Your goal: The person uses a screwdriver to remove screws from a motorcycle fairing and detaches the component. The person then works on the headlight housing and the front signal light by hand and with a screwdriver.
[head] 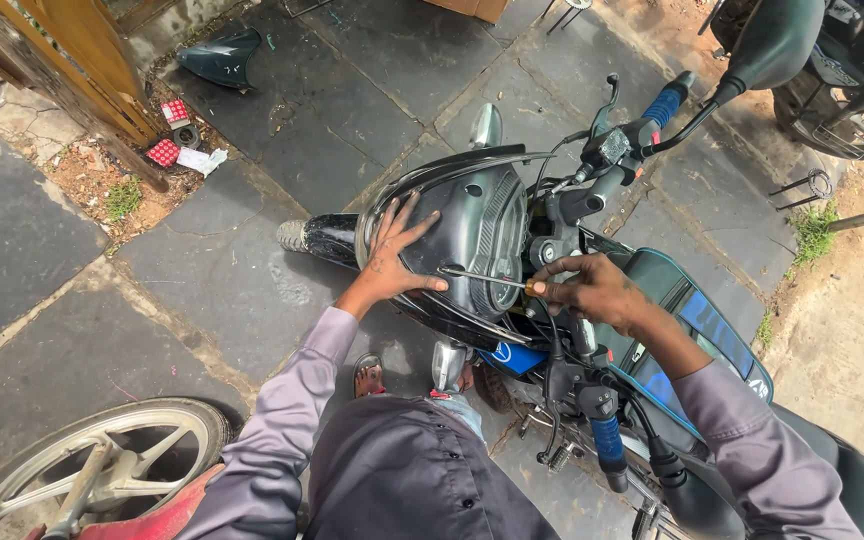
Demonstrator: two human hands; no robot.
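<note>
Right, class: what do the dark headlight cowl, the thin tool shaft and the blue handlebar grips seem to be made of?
The dark glossy headlight cowl under the left hand looks like moulded plastic: smooth curves, soft sheen. The thin silvery screwdriver shaft held by the right hand looks like bare metal, bright and straight. The blue ribbed handlebar grips seem to be matt rubber.

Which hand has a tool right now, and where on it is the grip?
The right hand grips a screwdriver by its handle end, the shaft pointing at the headlight cowl. The left hand holds nothing; it lies flat on the cowl.
</note>
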